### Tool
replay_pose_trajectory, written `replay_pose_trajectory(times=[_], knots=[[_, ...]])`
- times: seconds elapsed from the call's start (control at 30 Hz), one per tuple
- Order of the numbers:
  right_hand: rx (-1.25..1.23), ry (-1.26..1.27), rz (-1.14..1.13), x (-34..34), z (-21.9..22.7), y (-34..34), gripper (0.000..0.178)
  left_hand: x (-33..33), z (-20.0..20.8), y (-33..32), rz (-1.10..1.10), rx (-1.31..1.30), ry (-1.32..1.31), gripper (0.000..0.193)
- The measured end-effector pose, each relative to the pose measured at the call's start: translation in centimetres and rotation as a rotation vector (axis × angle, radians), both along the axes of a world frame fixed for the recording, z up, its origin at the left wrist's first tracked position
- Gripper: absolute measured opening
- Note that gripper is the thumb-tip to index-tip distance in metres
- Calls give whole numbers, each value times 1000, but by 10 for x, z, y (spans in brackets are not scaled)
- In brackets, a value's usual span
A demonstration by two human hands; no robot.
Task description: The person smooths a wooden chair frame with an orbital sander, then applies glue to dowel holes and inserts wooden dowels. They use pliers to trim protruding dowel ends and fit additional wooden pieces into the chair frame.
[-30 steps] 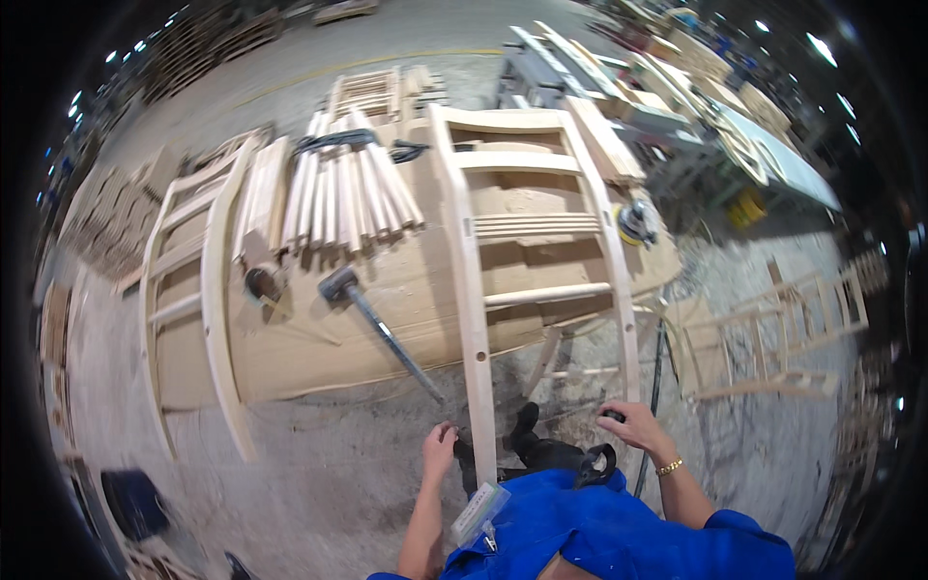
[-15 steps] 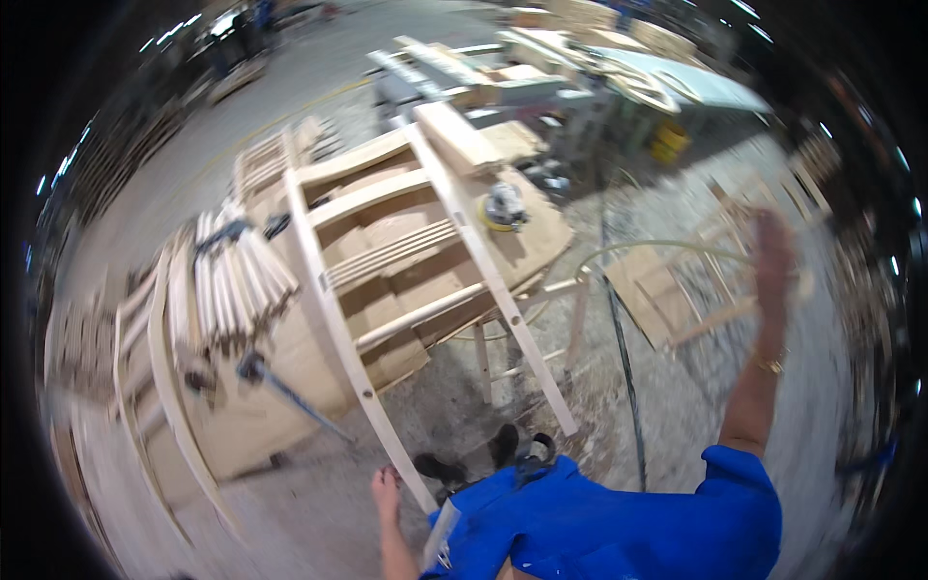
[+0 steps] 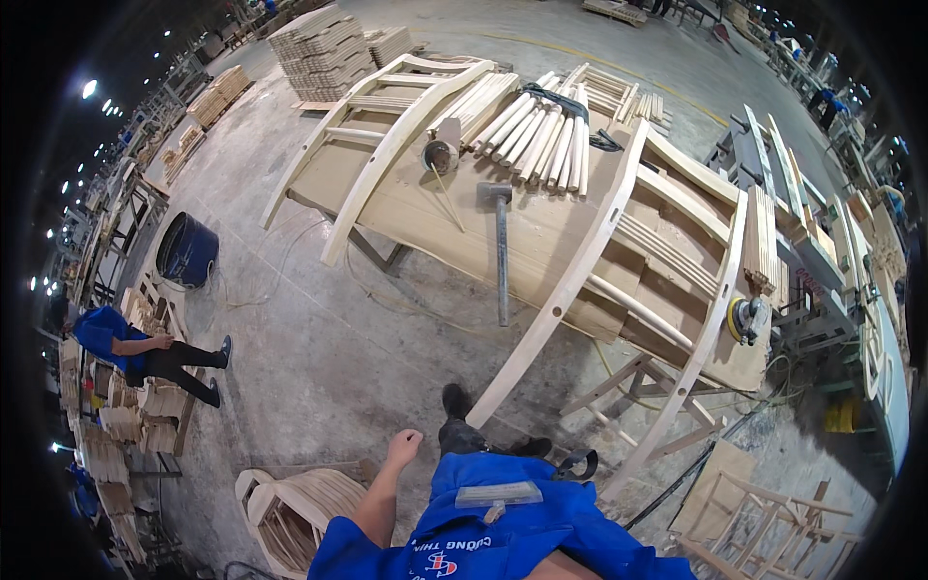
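Observation:
My left hand (image 3: 406, 447) hangs low beside my body, its fingers curled in and nothing seen in them. Nearest to it is the lower end of a pale wooden chair frame (image 3: 570, 300), which leans across the right part of the cardboard-covered table (image 3: 435, 227), its legs reaching toward me. Slats and a round rung join its two curved posts. On the table lie a mallet (image 3: 500, 242) with a long grey handle, a bundle of wooden spindles (image 3: 541, 135) and a pot with a stick (image 3: 440, 158). My right hand is out of sight.
A second chair frame (image 3: 387, 145) rests on the table's left end. A sander (image 3: 744, 319) sits at its right edge. Curved wooden parts (image 3: 309, 503) stand at lower left. A co-worker (image 3: 116, 343) is far left, near a dark tub (image 3: 187, 249). Another frame (image 3: 764, 527) lies lower right.
My view has swung left, so the table and frames appear farther right. The tub, co-worker and curved parts have come into sight. My right hand, raised at right before, has left the picture.

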State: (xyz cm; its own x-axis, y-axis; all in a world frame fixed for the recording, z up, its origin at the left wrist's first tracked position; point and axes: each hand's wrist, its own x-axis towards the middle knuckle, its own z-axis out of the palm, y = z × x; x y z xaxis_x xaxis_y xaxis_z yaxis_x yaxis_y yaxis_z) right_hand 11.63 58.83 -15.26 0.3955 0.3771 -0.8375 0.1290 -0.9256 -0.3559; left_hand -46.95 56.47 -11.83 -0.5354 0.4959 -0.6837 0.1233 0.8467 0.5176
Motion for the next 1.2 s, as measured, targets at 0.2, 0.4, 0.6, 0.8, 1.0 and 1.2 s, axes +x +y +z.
replay_pose_trajectory(times=[0.2, 0.4, 0.6, 0.8, 1.0, 1.2], knots=[[105, -274, -180, -14, 22, 10, 26, -72, -24, 49, -212, 59, -18, 36], [816, -353, -455, -98, 105, 118, 30, -162, -46, 113, -138, 335, -140, 38], [1037, -249, 132, -298, 157, 212, 28, -206, -51, 124, -175, 340, -166, 38], [1237, -133, 777, -467, 171, 297, 19, -231, -34, 143, -219, 370, -217, 37], [1559, -194, 1548, -620, 150, 426, 24, -284, 18, 223, -378, 432, -52, 37], [1338, -617, 2103, -694, 130, 505, 32, -307, 74, 276, -282, 512, -19, 34]])
